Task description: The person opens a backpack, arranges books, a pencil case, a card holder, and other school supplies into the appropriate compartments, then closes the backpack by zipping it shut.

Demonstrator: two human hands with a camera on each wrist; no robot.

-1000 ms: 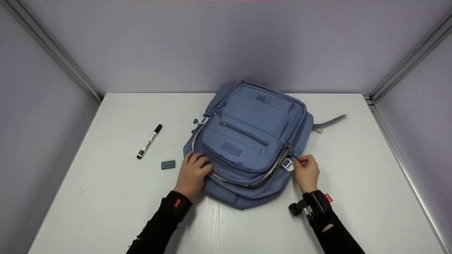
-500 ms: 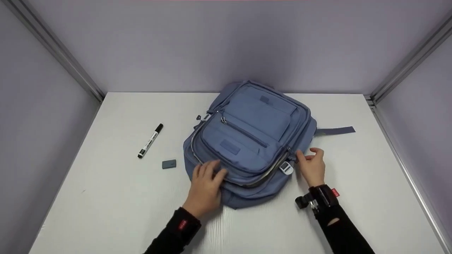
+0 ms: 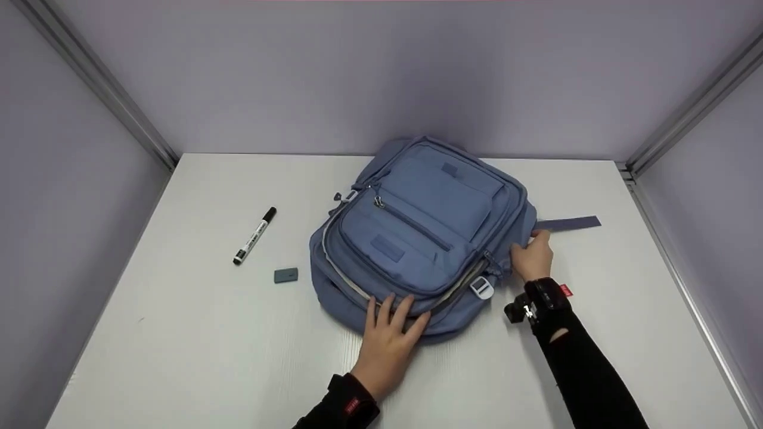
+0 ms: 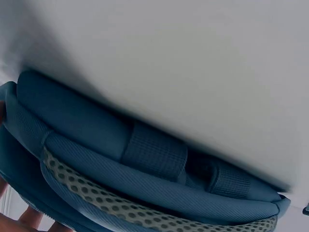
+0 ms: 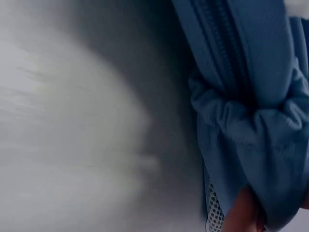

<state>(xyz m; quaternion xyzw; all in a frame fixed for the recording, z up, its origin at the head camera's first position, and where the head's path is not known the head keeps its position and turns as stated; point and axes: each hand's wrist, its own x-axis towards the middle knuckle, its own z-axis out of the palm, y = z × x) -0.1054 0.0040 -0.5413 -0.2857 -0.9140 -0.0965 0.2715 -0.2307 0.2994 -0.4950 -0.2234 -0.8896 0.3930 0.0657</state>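
Observation:
A blue backpack [image 3: 417, 220] lies front side up on the table, tilted, its lower zipper [image 3: 351, 280] parted. My left hand [image 3: 387, 351] rests on its near edge, fingers spread and fairly straight. Webbing and a grey mesh panel [image 4: 111, 200] along the bag's edge appear in the left wrist view, with fingers [image 4: 31, 217] in the lower left corner. At the bag's right side, my right hand [image 3: 532, 259] pinches the fabric near a flat strap [image 3: 569, 224]. In the right wrist view a gathered side pocket [image 5: 275, 159] lies between its fingers [image 5: 241, 212].
A black-and-white marker [image 3: 255, 236] lies on the white table [image 3: 179, 328], left of the bag. Near it sits a small dark grey-green block [image 3: 286, 275]. White buckles [image 3: 481, 288] hang at the bag's sides. Panels [image 3: 298, 77] enclose the back and both sides.
My left hand has slid right along the bag's near edge, its fingers spreading. The right hand has moved from beside the buckle farther up the side. The bag has shifted slightly; its strap has straightened.

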